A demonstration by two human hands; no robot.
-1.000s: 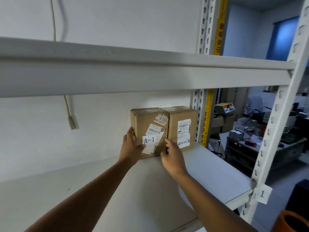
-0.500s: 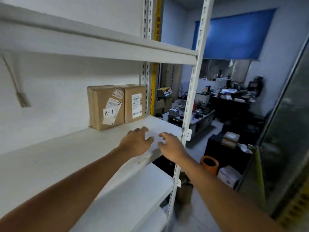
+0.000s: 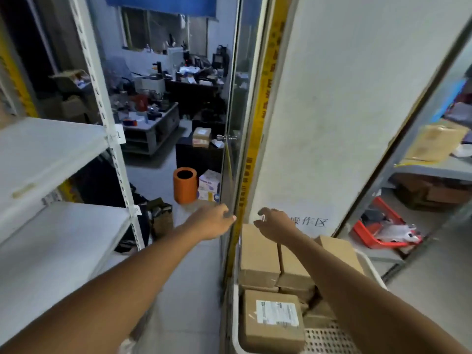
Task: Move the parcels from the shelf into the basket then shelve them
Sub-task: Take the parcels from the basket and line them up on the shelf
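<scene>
My left hand [image 3: 213,221] and right hand [image 3: 277,222] hover above the white perforated plastic basket [image 3: 329,338], fingers loosely curled, holding nothing. Brown cardboard parcels [image 3: 259,254] fill that basket.

Storeroom: metal shelving [image 3: 63,154], parcels [image 3: 273,320]

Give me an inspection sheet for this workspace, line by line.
Surface: white shelf at left, nothing on the visible part.
Job's things: cardboard parcels packed in the white basket.
Clutter: orange bin on the floor; red tray at right.
Grippers: left hand and right hand both empty, fingers loosely curled, above the parcels.
Cables: nothing seen.
Surroundings: crowded desks behind; glass door.
</scene>
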